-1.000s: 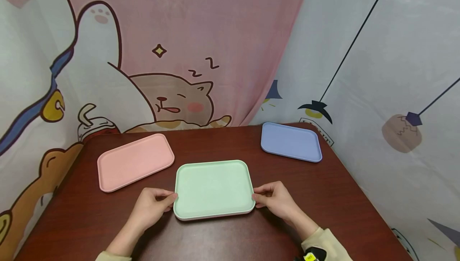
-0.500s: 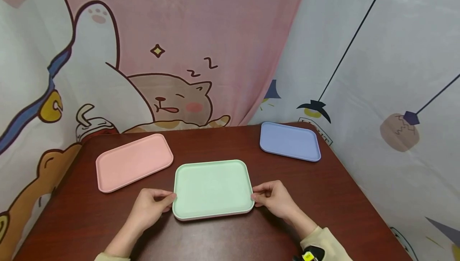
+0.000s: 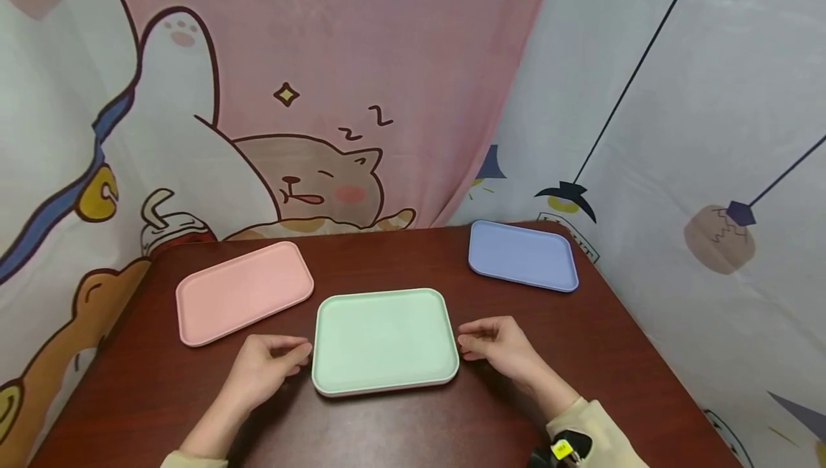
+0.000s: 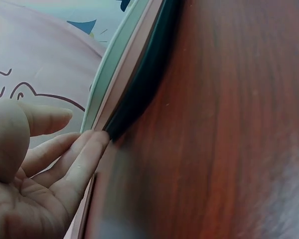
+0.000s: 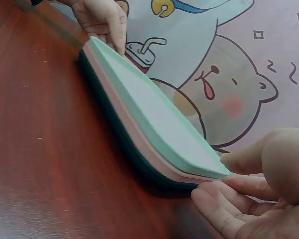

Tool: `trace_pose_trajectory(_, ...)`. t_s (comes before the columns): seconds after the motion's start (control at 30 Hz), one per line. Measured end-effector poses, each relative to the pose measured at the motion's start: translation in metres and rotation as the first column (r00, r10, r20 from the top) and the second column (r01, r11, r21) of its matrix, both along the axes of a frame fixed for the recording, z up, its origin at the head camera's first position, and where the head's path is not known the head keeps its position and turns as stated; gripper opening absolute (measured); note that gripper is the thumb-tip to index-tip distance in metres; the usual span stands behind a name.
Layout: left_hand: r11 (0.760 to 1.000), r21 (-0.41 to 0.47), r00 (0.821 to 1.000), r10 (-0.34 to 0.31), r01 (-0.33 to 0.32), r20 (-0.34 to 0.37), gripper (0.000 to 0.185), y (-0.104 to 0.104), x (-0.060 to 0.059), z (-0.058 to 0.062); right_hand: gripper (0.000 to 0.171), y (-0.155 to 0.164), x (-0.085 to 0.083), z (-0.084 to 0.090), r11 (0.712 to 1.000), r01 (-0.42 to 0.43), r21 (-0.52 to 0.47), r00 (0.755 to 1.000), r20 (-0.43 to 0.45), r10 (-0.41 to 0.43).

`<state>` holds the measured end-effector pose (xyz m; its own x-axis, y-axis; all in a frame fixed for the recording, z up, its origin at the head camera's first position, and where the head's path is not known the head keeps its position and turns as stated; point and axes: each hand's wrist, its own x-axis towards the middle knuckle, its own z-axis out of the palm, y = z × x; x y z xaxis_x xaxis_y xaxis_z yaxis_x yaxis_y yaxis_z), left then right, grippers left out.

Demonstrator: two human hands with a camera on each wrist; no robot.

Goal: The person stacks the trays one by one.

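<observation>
A light green rectangular tray (image 3: 386, 339) lies on top of a stack in the middle of the table. In the right wrist view, a pink tray (image 5: 139, 130) shows under it, above a dark teal layer (image 5: 120, 137) at the bottom. My left hand (image 3: 264, 368) is at the stack's left side; the left wrist view shows its thumb raised off the rim and fingertips right at the stack's edge. At the right end, my right hand (image 3: 503, 350) has its fingers beside the rim, thumb parted from the tray in the head view.
Another pink tray (image 3: 245, 293) lies tilted at the back left of the brown table (image 3: 400, 439). A blue tray (image 3: 523, 256) lies at the back right. Cartoon-printed curtains (image 3: 413, 95) hang behind the table and along its sides.
Both hands have loosened their pinch on the stack's ends and drawn slightly outward, the left to the left, the right to the right. The trays stay in place.
</observation>
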<state>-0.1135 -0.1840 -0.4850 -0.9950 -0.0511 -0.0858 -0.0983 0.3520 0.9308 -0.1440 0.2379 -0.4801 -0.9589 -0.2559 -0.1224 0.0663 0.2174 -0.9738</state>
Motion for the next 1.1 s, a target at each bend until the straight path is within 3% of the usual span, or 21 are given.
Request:
trace_pose_trajectory(0.43,0.999,0.037,1.000,0.002,-0.003,0.023,0.036,-0.009,-0.005,0.014,0.038,0.008,-0.016,0.012,0.998,0.035,-0.058,0.999,0.031,-0.033)
trace_pose_trajectory(0.63,0.995,0.101,1.000,-0.016,0.014,0.019,0.036,-0.012,-0.010,0.019,0.039,0.008,-0.023,0.017,0.997,0.040,-0.069,0.999,0.034,-0.038)
trace_pose_trajectory(1.1,0.992,0.110,0.997,-0.060,0.066,-0.055,0.036,-0.016,-0.025,0.035,0.032,0.004,-0.042,0.030,0.992,0.057,-0.112,0.998,0.045,-0.052)
